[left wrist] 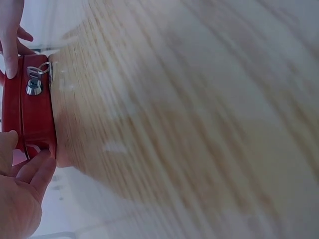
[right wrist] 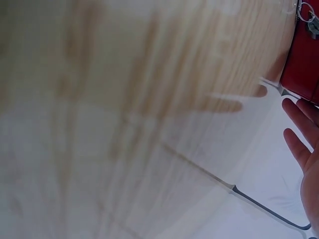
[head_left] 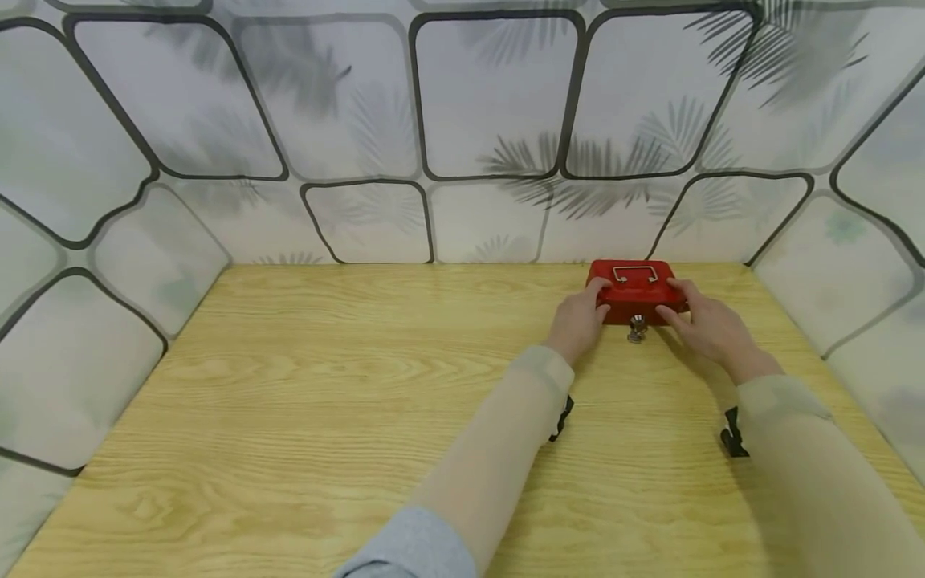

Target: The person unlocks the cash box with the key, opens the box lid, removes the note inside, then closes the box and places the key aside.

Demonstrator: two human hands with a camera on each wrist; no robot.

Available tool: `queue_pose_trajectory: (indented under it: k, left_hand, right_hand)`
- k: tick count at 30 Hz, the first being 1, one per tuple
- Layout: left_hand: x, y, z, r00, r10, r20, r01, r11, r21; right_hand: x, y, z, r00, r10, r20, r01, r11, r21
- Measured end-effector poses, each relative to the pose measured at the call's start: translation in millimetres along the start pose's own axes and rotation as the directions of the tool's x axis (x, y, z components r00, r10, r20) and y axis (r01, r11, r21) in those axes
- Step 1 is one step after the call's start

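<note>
A red metal cash box (head_left: 629,308) sits near the back right of the table, its lid down and a silver wire handle (head_left: 635,278) lying on top. Keys on a ring (left wrist: 37,72) hang from the round lock (left wrist: 34,87) in its front face. My left hand (head_left: 576,323) grips the box's left end, thumb and fingertips at the edge. At the opposite end, my right hand (head_left: 711,327) holds the box between a thumb at the front and fingers along the right side. Some right fingers (right wrist: 297,114) stretch out below that side in the right wrist view.
The light wood-grain table (head_left: 311,401) stretches to the left and front. A pale fabric backdrop (head_left: 499,96) with dark outlines and leaf shapes rises behind the table's back edge, close behind the box, and along both sides.
</note>
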State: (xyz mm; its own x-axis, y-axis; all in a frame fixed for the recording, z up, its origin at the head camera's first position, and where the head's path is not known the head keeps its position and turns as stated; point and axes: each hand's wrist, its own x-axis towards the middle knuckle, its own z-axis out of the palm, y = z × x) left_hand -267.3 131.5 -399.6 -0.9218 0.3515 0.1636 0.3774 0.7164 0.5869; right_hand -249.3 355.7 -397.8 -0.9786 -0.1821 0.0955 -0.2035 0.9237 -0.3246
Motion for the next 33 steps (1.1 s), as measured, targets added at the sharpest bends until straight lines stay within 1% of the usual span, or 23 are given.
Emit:
queue_pose_trajectory:
  k: [3, 7, 10, 16, 22, 26, 33]
  left_hand:
    - [-0.6, -2.4, -1.4, 1.0, 0.0, 0.001, 0.0, 1.0, -0.011]
    - [-1.8, -7.1, -4.7, 0.999, 0.03, 0.012, -0.03, 0.999, -0.02]
    - [-2.9, -11.8, -7.6, 0.998, 0.053, 0.019, -0.053, 0.998, -0.03]
    - [-6.1, -22.0, -15.4, 0.997, 0.064, 0.031, -0.063, 0.997, -0.035]
    - [-12.1, -35.0, -26.3, 0.994, 0.104, 0.038, -0.102, 0.994, -0.044]
    - [-17.2, -47.3, -32.2, 0.991, 0.125, 0.044, -0.121, 0.989, -0.08]
    - [-28.5, -60.8, -50.0, 0.99, 0.107, 0.094, -0.094, 0.986, -0.136]
  right_hand:
    - [-1.0, -2, -1, 1.0, -0.017, -0.025, 0.016, 1.0, -0.009]
    - [-2.7, -5, -2, 0.998, -0.039, -0.051, 0.038, 0.999, -0.011]
    - [-2.8, -8, -2, 0.998, -0.046, -0.05, 0.045, 0.999, -0.01]
    - [-0.7, -17, -1, 0.996, -0.068, -0.052, 0.066, 0.996, -0.053]
    - [-0.2, -32, 1, 0.994, -0.093, -0.055, 0.087, 0.992, -0.093]
    - [0.1, -45, 4, 0.997, -0.073, -0.04, 0.07, 0.995, -0.076]
    - [0.4, -64, 10, 0.998, -0.054, -0.045, 0.054, 0.999, -0.007]
